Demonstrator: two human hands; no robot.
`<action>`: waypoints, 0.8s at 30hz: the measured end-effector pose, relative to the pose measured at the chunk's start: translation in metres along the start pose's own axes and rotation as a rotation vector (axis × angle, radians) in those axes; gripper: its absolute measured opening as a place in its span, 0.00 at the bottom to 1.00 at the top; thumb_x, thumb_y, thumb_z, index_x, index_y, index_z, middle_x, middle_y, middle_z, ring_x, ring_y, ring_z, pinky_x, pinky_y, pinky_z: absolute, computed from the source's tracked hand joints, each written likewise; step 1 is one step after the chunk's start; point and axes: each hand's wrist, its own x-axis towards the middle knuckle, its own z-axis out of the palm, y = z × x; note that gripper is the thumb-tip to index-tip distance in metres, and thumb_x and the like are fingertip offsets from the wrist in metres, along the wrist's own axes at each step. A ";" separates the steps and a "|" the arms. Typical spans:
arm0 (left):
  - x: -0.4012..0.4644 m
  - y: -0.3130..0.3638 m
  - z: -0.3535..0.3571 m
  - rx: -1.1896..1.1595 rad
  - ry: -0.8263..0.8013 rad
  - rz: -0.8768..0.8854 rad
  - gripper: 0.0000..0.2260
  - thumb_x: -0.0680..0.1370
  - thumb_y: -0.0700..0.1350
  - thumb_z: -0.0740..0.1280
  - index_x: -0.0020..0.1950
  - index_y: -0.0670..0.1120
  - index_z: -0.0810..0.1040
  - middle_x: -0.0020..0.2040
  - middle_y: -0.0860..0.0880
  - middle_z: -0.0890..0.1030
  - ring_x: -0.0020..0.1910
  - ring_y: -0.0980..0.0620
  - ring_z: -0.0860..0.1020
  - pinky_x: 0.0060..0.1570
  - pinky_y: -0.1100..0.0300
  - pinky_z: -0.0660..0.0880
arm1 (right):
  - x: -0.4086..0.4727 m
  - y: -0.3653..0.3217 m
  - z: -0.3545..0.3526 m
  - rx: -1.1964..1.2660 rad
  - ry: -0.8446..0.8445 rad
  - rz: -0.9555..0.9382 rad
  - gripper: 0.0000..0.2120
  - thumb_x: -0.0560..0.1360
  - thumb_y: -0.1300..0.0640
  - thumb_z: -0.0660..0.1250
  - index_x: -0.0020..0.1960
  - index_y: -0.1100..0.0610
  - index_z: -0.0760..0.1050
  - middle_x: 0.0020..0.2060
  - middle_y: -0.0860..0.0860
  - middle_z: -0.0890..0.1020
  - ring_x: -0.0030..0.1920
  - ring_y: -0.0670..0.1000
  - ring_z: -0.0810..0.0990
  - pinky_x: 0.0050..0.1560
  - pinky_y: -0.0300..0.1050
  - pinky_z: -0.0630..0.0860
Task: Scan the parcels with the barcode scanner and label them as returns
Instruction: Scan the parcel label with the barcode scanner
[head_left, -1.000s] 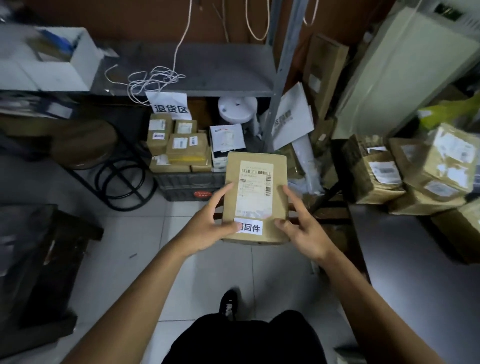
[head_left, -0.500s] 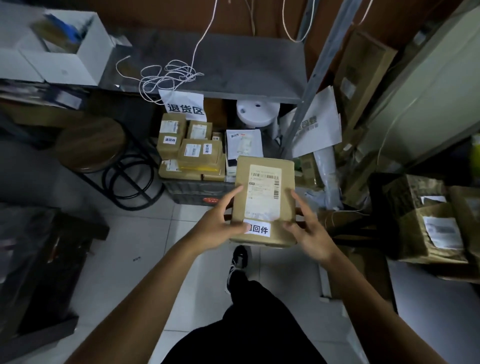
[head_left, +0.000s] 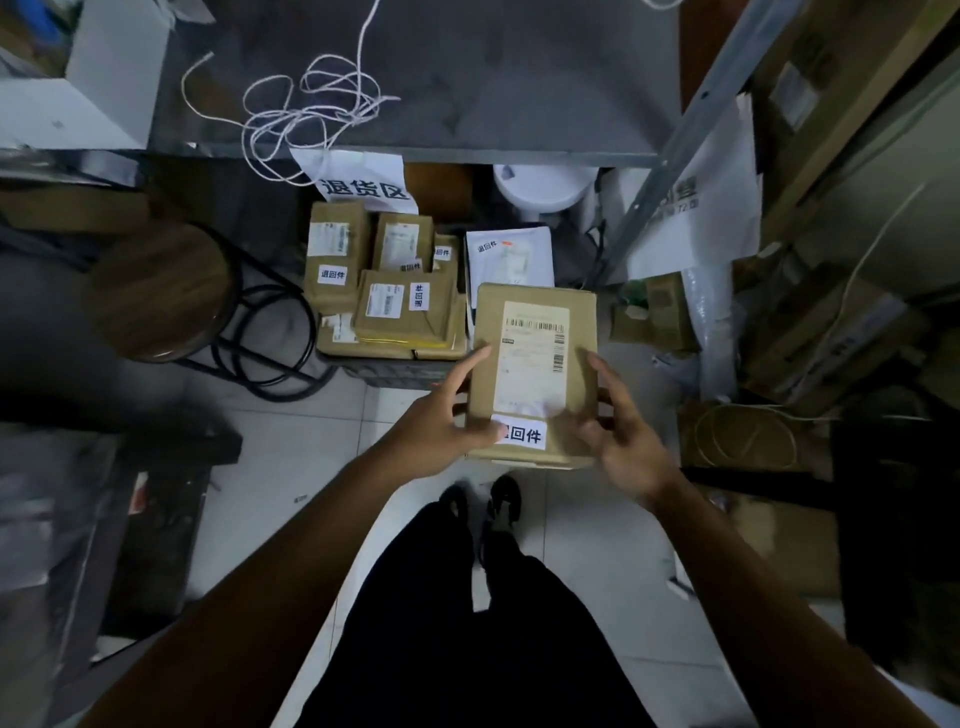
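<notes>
A grey metal shelf (head_left: 467, 78) spans the space beyond both hands, a tangle of white cord (head_left: 311, 111) lying on its top and a white paper sign (head_left: 363, 179) hanging from its front edge. Ahead of the left hand and to its left stands a round wooden stool (head_left: 156, 291) on a black frame. Just beyond the left hand's fingertips sits a stack of brown parcels (head_left: 387, 299), several carrying small white return stickers, with a white mailer bag (head_left: 511, 257) beside them, straight ahead of the held box. To the right of the right hand, more cardboard boxes (head_left: 826, 338) crowd the floor. Between the two hands is a brown cardboard parcel (head_left: 535, 371), held flat above the tiled floor with its shipping label facing up and a white return sticker (head_left: 522, 434) at the near edge. The left hand (head_left: 441, 415) grasps the parcel's left side, thumb on the sticker's corner; the right hand (head_left: 621, 431) grasps the right side, fingers spread along the edge.
</notes>
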 end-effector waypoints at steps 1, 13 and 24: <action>0.011 0.000 -0.005 0.004 -0.007 -0.003 0.39 0.75 0.45 0.74 0.75 0.68 0.54 0.71 0.59 0.67 0.69 0.57 0.70 0.64 0.58 0.73 | 0.010 -0.001 -0.002 -0.006 0.000 0.007 0.32 0.79 0.71 0.61 0.69 0.38 0.58 0.67 0.50 0.67 0.56 0.41 0.74 0.44 0.29 0.76; 0.192 -0.018 -0.077 0.187 -0.054 0.000 0.44 0.72 0.47 0.77 0.79 0.61 0.53 0.76 0.53 0.67 0.70 0.56 0.68 0.57 0.72 0.68 | 0.195 0.026 -0.015 -0.199 0.054 0.139 0.36 0.78 0.56 0.65 0.78 0.37 0.49 0.71 0.50 0.68 0.60 0.50 0.76 0.57 0.47 0.77; 0.368 -0.076 -0.084 0.436 -0.010 0.060 0.50 0.69 0.50 0.79 0.79 0.60 0.47 0.72 0.46 0.72 0.61 0.47 0.77 0.55 0.59 0.77 | 0.359 0.117 -0.035 -0.366 0.055 0.083 0.37 0.77 0.56 0.65 0.76 0.39 0.47 0.61 0.47 0.74 0.51 0.45 0.79 0.51 0.48 0.80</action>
